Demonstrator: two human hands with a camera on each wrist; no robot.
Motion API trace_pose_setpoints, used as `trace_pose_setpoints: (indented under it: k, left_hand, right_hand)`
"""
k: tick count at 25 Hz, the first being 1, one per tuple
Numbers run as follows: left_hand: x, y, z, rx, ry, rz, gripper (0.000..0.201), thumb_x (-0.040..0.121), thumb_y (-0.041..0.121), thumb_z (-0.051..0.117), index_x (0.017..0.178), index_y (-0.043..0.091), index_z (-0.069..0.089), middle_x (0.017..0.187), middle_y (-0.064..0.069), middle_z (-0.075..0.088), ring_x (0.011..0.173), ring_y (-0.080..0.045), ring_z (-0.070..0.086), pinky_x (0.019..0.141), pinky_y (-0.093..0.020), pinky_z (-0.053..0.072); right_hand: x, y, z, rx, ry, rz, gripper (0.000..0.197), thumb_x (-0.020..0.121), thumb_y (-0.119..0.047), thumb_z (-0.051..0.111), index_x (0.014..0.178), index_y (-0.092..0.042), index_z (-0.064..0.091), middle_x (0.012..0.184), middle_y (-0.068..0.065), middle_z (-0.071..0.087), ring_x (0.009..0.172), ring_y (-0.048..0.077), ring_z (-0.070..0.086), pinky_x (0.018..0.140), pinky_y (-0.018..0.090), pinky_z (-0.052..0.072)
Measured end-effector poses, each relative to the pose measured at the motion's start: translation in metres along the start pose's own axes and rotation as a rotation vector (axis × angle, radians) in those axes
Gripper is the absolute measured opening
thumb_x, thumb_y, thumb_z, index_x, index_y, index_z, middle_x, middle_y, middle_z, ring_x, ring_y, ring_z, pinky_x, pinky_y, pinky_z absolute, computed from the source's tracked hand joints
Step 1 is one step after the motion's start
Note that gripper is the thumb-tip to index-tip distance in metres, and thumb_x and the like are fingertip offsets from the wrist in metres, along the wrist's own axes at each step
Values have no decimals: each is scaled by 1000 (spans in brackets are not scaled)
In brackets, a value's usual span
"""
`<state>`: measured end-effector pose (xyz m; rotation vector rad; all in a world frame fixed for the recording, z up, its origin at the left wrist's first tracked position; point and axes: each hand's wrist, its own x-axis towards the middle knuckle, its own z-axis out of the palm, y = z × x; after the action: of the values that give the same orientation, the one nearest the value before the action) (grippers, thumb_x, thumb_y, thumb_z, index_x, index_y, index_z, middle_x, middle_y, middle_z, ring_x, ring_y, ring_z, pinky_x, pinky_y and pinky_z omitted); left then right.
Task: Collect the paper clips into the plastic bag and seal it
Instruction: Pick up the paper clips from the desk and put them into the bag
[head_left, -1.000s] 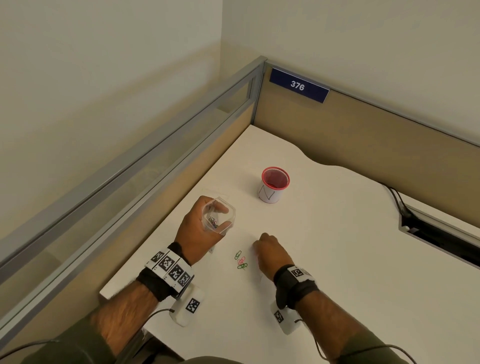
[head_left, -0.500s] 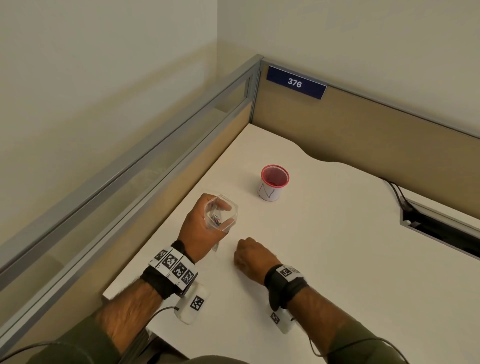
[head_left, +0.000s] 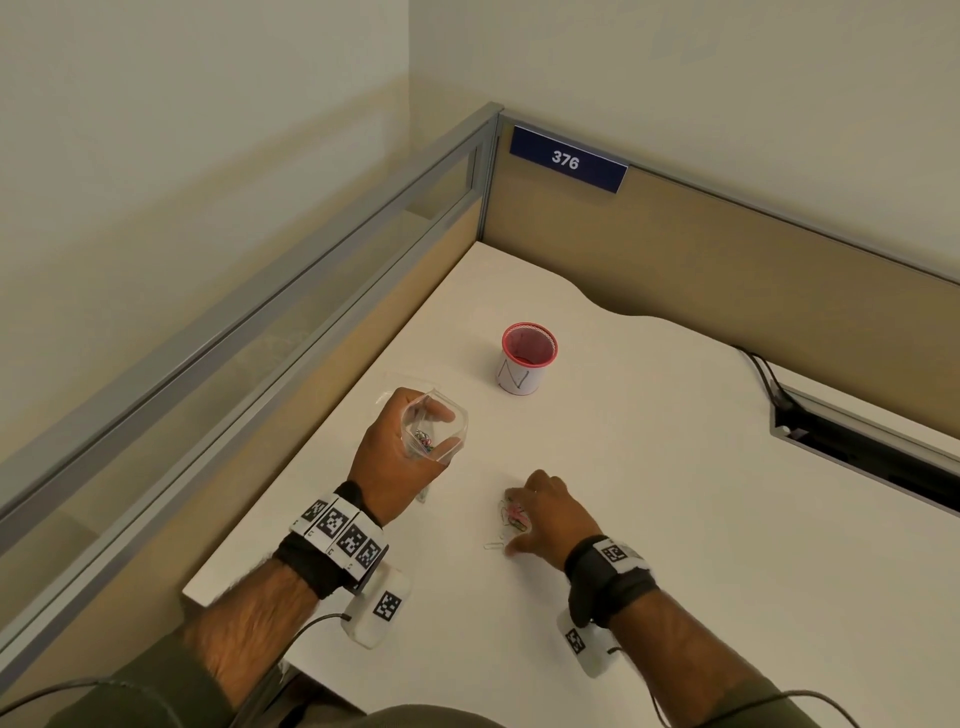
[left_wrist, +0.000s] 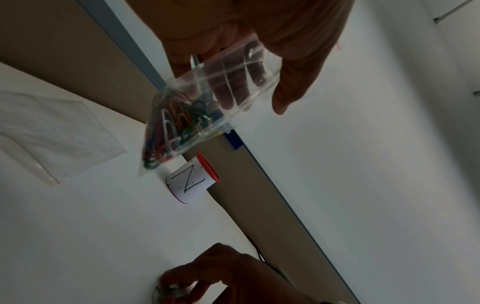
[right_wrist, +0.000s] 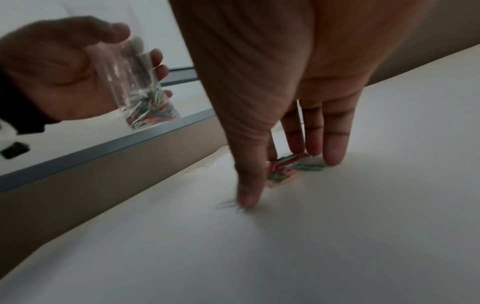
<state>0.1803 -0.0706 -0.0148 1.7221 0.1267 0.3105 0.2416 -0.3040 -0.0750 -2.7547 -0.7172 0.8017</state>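
My left hand (head_left: 400, 457) grips a clear plastic bag (head_left: 441, 431) above the table, its mouth held open and facing up. Several coloured paper clips (left_wrist: 176, 121) lie bunched in the bag's bottom. My right hand (head_left: 540, 512) reaches down to the white table (head_left: 675, 545) with straight fingers. Its fingertips (right_wrist: 333, 158) stand around a small heap of loose coloured clips (right_wrist: 288, 166). The thumb (right_wrist: 249, 193) touches a single white clip (right_wrist: 226, 204) lying just apart from the heap (head_left: 511, 517).
A red mesh cup (head_left: 523, 358) wrapped in paper marked N stands beyond the hands. A second, flat plastic bag (left_wrist: 52, 131) lies on the table by the left partition. A cable slot (head_left: 857, 447) opens at the right. The table's corner edge is near my left wrist.
My right hand slid left over the loose clips, then came back right; the clips now sit bunched under its spread fingers. The left hand keeps holding the bag in place.
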Motion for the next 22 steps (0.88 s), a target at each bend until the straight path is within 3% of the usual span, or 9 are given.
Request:
trace_pose_setpoints:
  k: [3,5,8,11,13,16,20,22]
  left_hand:
    - [1,0,0,15,6,11,35,80,10,81,106,15,57,111,-5,68,113,-18,64,92,-12,49]
    - [2,0,-2,16,11,11,35,80,9,81,106,14,57,111,-4,68,113,-18,64,92,-12,49]
    - [3,-1,-3,26,15,7,35,80,10,81,106,14,57,110,-4,68,113,-16,64,93,-12,48]
    - [4,-3,-1,23,22,-6,36,80,11,81,106,15,57,111,-4,68,112,-16,64,92,-13,49]
    - [5,-4,-1,25,24,-14,36,79,13,82,106,16,57,110,-3,68,112,-16,64,93,-15,50]
    - [8,-6,-1,36,25,-28,36,80,15,82,107,17,57,110,-1,68,111,-14,64,93,-18,50]
    - [12,-8,3,42,18,-46,36,80,14,82,107,15,57,109,0,68,110,-13,64,90,-13,50]
    - [14,-8,7,43,8,-54,36,80,13,81,107,15,57,109,0,67,110,-13,64,90,-12,50]
  right_hand:
    - [9,-14,12,-71,82,-29,34,86,-22,65,119,-18,60,113,5,51,108,27,50,84,37,50]
    - [11,-20,15,-117,122,-51,20,92,-15,55,111,-13,62,108,8,55,102,29,54,80,39,51]
    - [18,-24,12,-153,130,-57,15,95,-14,50,104,-10,62,105,10,58,98,30,57,75,35,45]
    - [28,-20,4,-113,121,-3,13,92,-15,55,100,-8,63,105,11,61,98,31,61,77,33,45]
    - [30,-14,-5,-18,134,64,17,91,-21,59,100,-9,65,105,9,64,97,27,61,81,32,47]
    - [22,-6,-22,160,195,130,18,88,-28,66,92,-11,69,96,5,67,87,21,60,77,31,51]
    - [0,-9,-55,360,296,106,9,82,-20,73,84,-11,72,80,2,70,74,19,64,73,34,58]
    - [-13,-20,-80,483,364,75,6,81,-16,75,82,-11,72,75,3,71,65,16,64,65,30,57]
